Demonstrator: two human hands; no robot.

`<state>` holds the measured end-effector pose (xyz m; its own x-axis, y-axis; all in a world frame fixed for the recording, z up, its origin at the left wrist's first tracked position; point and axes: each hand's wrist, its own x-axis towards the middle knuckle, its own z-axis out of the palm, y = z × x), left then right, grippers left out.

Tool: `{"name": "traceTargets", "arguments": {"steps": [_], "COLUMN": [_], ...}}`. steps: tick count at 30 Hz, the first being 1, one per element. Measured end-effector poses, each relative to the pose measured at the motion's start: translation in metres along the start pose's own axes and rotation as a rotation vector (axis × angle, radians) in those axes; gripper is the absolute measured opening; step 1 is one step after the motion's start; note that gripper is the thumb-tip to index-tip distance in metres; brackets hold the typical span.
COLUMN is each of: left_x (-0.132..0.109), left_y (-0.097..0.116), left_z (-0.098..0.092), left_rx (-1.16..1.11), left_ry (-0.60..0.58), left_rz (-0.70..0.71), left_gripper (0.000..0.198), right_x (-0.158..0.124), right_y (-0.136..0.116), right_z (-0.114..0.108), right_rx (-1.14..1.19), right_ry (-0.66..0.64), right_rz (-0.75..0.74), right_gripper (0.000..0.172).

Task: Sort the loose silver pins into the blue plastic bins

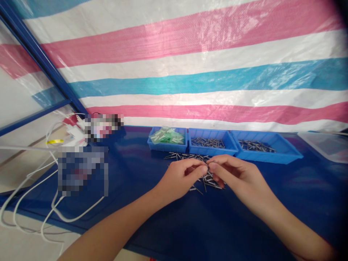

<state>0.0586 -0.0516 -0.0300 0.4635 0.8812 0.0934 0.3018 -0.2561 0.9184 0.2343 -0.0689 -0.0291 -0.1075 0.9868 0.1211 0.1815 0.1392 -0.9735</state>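
Centrally, in the head view, your left hand and right hand meet fingertip to fingertip, thumbs bent in towards curled forefingers. A small dark piece shows where they meet; the fingers hide most of it, so its long axis and which hand has hold of it cannot be told. Under and around your fingers lies a pile of slim metal pins, their long axes crossing every way: some at its far left edge run nine to three, one near its bottom points to five o'clock. Taking the pile as the dial's centre, blue bins stand side by side: green packets in the one at ten, pins in those at twelve and two. Blue tabletop stretches from four round to eight; its near edge crosses at seven to eight. White cables loop at eight to nine.
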Motion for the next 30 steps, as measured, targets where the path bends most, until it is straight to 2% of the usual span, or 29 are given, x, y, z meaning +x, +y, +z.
{"name": "traceTargets", "arguments": {"steps": [8, 15, 18, 23, 27, 29, 30], "left_x": [0.0, 0.001, 0.002, 0.003, 0.003, 0.003, 0.004], "left_y": [-0.005, -0.001, -0.001, -0.003, -0.002, -0.001, -0.001], "left_z": [0.004, 0.003, 0.002, 0.0, -0.002, -0.004, -0.006], "left_rx": [-0.05, -0.02, -0.024, 0.017, 0.095, 0.181, 0.248], "left_ry": [0.011, 0.008, 0.046, 0.162, 0.174, 0.145, 0.126], "left_rz": [0.011, -0.019, 0.002, 0.049, 0.077, 0.098, 0.119], "left_gripper": [0.026, 0.027, 0.023, 0.024, 0.028, 0.031, 0.033], "right_x": [-0.002, -0.003, -0.001, 0.001, 0.004, 0.008, 0.01], "right_y": [0.004, 0.003, 0.004, 0.005, 0.007, 0.008, 0.009], "right_z": [0.0, -0.003, -0.006, -0.006, -0.004, -0.012, -0.02], "right_rx": [-0.049, -0.135, -0.138, -0.179, -0.205, -0.173, -0.163], "right_ry": [0.034, 0.021, 0.007, -0.012, -0.074, -0.006, 0.076], "right_rz": [-0.005, -0.159, -0.194, -0.176, -0.111, -0.052, -0.032], "right_gripper": [0.024, 0.019, 0.018, 0.023, 0.027, 0.03, 0.032]}}
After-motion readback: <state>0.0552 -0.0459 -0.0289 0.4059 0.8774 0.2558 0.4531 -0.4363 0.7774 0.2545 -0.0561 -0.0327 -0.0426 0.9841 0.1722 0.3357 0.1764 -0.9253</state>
